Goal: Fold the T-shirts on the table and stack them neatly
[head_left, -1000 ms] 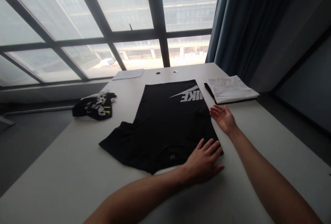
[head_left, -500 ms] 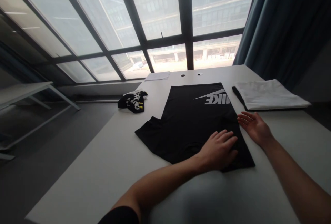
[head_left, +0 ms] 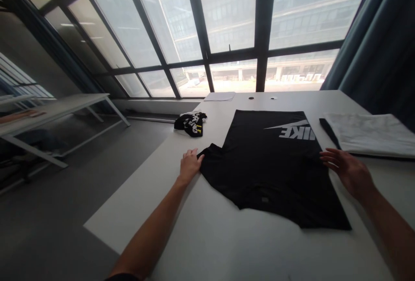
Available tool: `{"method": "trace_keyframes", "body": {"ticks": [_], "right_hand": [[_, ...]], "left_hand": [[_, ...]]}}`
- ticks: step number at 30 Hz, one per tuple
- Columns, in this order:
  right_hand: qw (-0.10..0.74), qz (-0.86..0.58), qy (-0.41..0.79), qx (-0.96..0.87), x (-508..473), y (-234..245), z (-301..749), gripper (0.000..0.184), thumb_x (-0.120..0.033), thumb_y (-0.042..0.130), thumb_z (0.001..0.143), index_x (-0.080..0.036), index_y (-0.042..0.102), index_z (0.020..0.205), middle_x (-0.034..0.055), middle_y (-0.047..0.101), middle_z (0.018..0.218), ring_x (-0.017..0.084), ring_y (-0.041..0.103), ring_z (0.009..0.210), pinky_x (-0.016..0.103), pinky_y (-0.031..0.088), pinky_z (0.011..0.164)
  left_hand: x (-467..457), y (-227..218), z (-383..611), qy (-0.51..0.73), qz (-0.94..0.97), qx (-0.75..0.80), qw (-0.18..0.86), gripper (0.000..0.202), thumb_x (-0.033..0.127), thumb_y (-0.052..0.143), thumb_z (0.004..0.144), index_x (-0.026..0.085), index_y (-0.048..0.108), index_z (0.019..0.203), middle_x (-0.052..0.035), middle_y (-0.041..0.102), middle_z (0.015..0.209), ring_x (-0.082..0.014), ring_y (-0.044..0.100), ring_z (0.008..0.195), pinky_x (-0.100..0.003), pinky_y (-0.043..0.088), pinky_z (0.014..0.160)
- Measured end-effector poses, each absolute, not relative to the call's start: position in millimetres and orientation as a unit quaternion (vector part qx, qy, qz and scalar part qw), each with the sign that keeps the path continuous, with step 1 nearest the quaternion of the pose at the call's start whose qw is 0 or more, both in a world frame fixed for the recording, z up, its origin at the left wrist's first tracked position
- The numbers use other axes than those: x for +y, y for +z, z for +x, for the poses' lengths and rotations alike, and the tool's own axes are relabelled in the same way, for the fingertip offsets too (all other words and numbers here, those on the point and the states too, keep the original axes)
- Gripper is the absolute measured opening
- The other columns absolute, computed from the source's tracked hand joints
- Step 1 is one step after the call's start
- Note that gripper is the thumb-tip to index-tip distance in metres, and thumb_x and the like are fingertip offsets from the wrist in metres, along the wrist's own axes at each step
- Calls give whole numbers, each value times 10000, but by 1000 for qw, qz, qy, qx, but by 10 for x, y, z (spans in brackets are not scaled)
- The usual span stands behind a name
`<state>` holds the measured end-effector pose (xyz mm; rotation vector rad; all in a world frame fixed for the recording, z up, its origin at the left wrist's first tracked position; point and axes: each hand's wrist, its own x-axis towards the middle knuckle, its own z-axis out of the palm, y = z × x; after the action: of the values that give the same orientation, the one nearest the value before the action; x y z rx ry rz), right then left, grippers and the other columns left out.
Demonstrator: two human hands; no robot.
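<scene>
Head view: a black T-shirt (head_left: pixel 269 160) lies flat on a smooth white table (head_left: pixel 139 203), its straight hem toward the window (head_left: pixel 231 11) and its curved neckline toward the wearer of the camera. The fabric is matt and thin, with shallow ripples around the neck, where a small pale label (head_left: pixel 265 199) shows. A white swoosh-and-letter print (head_left: pixel 295 132) sits near the hem and runs to the right edge of the garment. The short left-side sleeve projects outward; the left hand (head_left: pixel 190 165) is at its end, thumb over the cloth, and whether the fingers are clamped on it cannot be told. The right hand (head_left: pixel 348 170) is at the right edge, fingers loosely bent and close together; whether they pinch the fabric cannot be told. Beyond the left sleeve lies a crumpled cloth bundle (head_left: pixel 190 124), black and white with a small yellow mark, irregular in outline. To the right, just beside the garment, is a folded white cloth (head_left: pixel 372 132), soft and roughly rectangular, with a dark layer beneath. Flat white sheets (head_left: pixel 219 96) rest at the far edge, near two small round fittings (head_left: pixel 251 98) set in the tabletop; a blue-grey curtain (head_left: pixel 379 52) hangs in vertical folds beyond
</scene>
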<state>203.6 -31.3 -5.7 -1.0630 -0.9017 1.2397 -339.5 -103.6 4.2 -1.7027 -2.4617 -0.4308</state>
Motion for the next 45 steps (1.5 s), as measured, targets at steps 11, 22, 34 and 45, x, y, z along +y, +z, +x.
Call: {"method": "trace_keyframes", "body": {"ticks": [11, 22, 34, 45], "right_hand": [[442, -416, 560, -563, -498, 585, 149, 362, -497, 620, 874, -163, 748, 934, 115, 757, 953, 210, 712, 829, 286, 556, 658], [322, -439, 715, -438, -456, 193, -793, 287, -387, 535, 967, -157, 698, 1021, 131, 731, 1050, 203, 717, 851, 318, 604, 699], [409, -448, 551, -573, -279, -244, -842, 600, -214, 638, 778, -209, 585, 1376, 93, 697, 1268, 277, 616, 1243, 431, 489, 1069], [424, -425, 500, -624, -274, -325, -832, 565, -193, 598, 770, -163, 590, 1334, 113, 643, 1347, 256, 608, 1247, 420, 477, 1070]], "left_hand": [[-963, -64, -3484, -182, -461, -867, -54, 316, 432, 676, 817, 168, 631, 986, -199, 626, 1171, -374, 588, 1139, -477, 460, 929], [-1059, 391, -2768, -444, -630, -615, -167, 222, 368, 626, 875, 210, 628, 1030, -48, 706, 1062, -197, 666, 944, -284, 526, 755], [-721, -148, -2913, -449, -638, -618, -93, 227, 115, 501, 894, 197, 708, 940, -63, 710, 1024, -190, 665, 956, -310, 558, 811], [-147, -83, -2962, -214, -717, -657, -89, 219, 326, 605, 937, 306, 744, 1104, -59, 568, 1220, -267, 517, 1151, -470, 395, 1069]]}}
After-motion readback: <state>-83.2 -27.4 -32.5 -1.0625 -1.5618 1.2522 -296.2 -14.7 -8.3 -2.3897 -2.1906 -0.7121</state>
